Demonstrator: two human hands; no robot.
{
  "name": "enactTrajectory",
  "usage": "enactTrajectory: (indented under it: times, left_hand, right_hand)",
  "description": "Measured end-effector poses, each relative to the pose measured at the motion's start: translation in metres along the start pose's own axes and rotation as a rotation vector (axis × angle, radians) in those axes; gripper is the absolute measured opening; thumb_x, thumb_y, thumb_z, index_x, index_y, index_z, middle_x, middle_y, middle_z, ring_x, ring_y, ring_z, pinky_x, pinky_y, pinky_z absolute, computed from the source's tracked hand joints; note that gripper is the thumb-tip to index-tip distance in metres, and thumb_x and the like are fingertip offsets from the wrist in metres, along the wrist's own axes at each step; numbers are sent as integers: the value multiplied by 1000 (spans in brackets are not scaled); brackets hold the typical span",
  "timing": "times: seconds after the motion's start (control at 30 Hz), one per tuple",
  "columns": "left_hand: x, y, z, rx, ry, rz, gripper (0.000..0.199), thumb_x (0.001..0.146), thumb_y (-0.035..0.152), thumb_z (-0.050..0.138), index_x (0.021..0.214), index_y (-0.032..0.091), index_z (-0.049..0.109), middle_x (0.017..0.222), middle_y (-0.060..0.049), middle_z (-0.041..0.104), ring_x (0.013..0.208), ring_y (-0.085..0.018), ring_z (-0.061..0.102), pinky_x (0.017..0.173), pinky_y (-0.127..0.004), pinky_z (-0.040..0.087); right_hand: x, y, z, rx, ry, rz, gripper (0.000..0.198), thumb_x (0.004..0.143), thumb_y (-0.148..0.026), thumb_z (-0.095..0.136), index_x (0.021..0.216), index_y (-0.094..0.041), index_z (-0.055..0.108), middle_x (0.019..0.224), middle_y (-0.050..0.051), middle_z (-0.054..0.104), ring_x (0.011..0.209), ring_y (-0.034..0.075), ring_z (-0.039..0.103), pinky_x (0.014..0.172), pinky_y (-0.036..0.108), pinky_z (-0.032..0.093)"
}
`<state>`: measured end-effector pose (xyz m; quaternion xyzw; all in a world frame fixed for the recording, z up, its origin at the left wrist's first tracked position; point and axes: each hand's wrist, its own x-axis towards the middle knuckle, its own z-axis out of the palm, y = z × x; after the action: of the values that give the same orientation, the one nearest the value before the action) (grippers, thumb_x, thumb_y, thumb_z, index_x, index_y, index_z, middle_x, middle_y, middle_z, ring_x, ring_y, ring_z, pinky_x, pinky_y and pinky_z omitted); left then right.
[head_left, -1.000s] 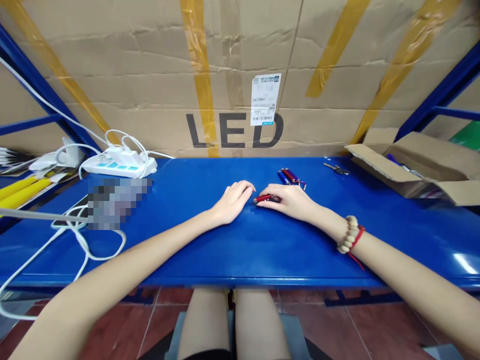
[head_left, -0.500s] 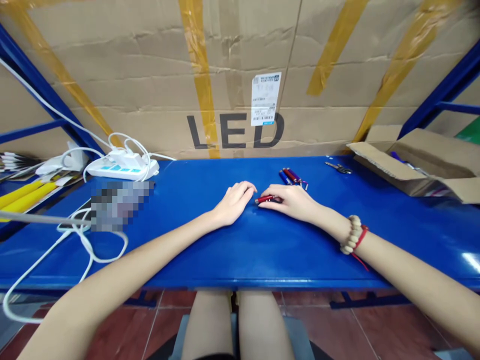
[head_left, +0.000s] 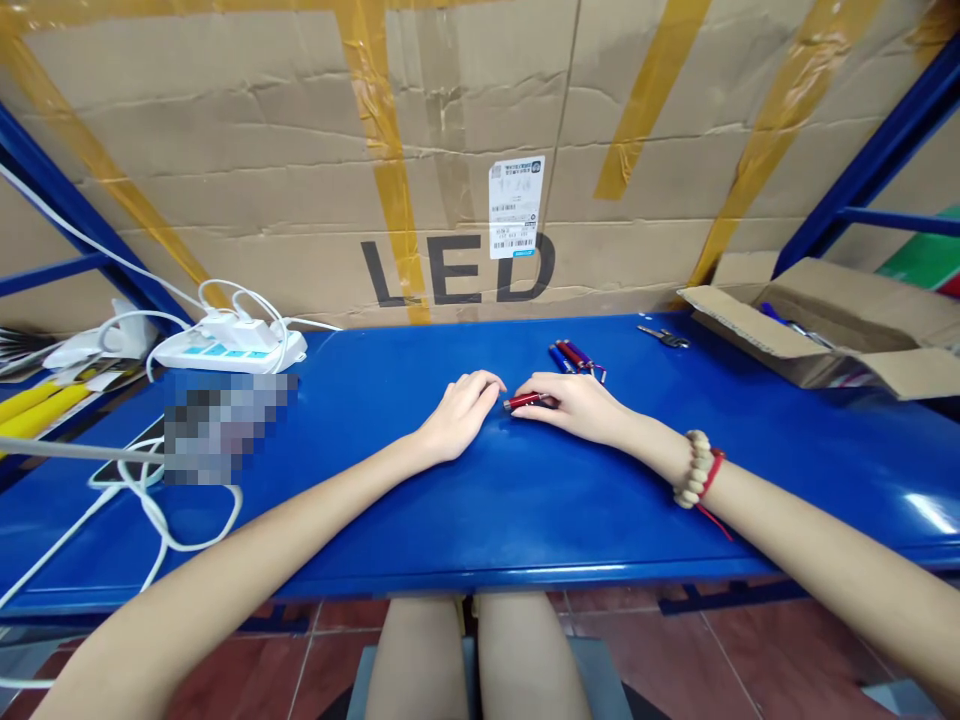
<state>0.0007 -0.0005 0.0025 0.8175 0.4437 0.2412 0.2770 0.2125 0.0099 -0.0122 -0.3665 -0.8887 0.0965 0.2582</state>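
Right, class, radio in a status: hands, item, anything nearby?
Left hand flat on blue table, empty. Right hand shut on red mini flashlight. More flashlights behind, apart.

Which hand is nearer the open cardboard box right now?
Right. The right hand rests on the blue table over a small red flashlight, on the side of the cardboard box. The left hand lies flat farther left, beyond the flashlight.

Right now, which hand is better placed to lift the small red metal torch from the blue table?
Probably the right hand: its fingers already rest on the small red metal torch, which lies on the blue table. The left hand lies flat beside the torch's tip, holding nothing.
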Motion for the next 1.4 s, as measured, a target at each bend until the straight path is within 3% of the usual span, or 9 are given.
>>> enactTrajectory:
  times: [1.4]
  left_hand:
    - [3,-6,3,33,12,72,33,97,35,21,94,21,51,102,1,56,99,-15,45,95,-36,29]
  right_hand:
    - [0,1,0,-13,10,-31,30,91,-47,50,99,-24,66,97,-3,62,87,8,59,71,18,40]
